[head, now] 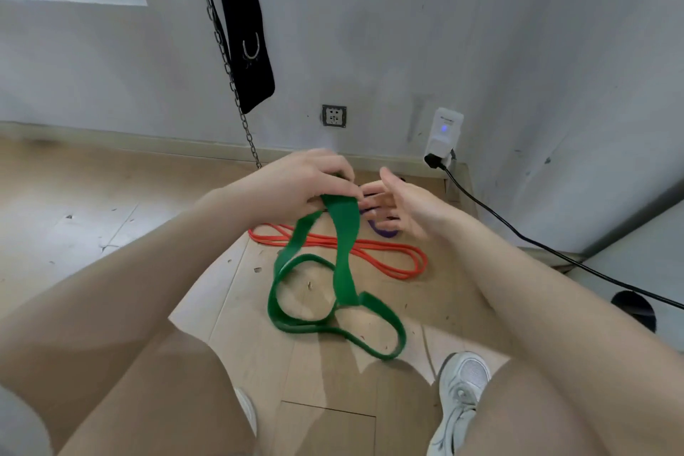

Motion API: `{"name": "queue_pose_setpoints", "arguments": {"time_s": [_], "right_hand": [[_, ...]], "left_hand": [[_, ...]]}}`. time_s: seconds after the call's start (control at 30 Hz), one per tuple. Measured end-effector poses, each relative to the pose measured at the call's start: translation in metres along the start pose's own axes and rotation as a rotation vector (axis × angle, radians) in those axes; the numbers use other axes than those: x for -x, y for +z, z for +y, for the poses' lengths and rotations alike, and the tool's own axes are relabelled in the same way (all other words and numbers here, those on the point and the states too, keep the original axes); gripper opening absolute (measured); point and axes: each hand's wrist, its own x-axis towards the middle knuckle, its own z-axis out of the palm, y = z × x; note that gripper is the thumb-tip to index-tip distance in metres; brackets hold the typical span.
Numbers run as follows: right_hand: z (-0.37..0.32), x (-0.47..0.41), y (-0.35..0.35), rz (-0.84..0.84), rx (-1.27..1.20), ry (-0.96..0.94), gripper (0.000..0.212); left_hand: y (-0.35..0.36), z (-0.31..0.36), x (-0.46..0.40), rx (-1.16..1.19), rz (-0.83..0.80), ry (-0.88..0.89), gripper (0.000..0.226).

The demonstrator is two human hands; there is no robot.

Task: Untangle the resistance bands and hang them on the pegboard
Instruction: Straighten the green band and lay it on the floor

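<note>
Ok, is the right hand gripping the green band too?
No, only the left hand holds the green band at its top; the right hand is open beside it with fingers spread.

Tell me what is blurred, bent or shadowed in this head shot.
Head view: the right hand and the lower loops of the green band are smeared by motion; the left hand pinching the band is sharper. Wide-angle bending curves the wall edges and stretches the forearms at the frame's sides. Soft, even light; faint shadows fall on the floor beneath the legs.
</note>
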Motion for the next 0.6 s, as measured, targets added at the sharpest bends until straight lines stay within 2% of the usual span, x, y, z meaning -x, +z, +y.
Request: {"name": "queue_pose_setpoints", "arguments": {"time_s": [0.03,0.1,0.17,0.3,0.33,0.43,0.47,0.6], "right_hand": [[-0.004,0.004,0.009,-0.065,-0.069,-0.068,0.049],[-0.012,0.011,0.025,-0.141,-0.106,-0.207,0.038],[-0.016,0.018,0.034,-0.111,-0.022,-0.293,0.018],[-0.022,0.03,0.042,-0.024,0.02,-0.376,0.022],[-0.026,0.034,0.043,0.007,0.028,-0.4,0.021],[-0.037,0.044,0.042,0.128,0.035,-0.476,0.022],[-0.041,0.047,0.04,0.154,0.052,-0.494,0.022],[-0.058,0.06,0.035,0.155,-0.034,-0.503,0.017]], "left_hand": [[-0.002,0.001,0.002,0.012,0.004,-0.003,0.028],[-0.006,0.005,0.009,0.126,0.014,-0.16,0.031],[-0.008,0.013,0.018,0.302,0.043,-0.421,0.043],[-0.011,0.03,0.026,0.7,0.289,-0.64,0.066],[-0.009,0.033,0.027,0.772,0.343,-0.69,0.062],[0.002,0.039,0.029,0.862,0.423,-0.83,0.023],[0.006,0.042,0.029,0.893,0.428,-0.852,0.016],[0.01,0.058,0.02,1.016,0.447,-0.813,0.025]]}}
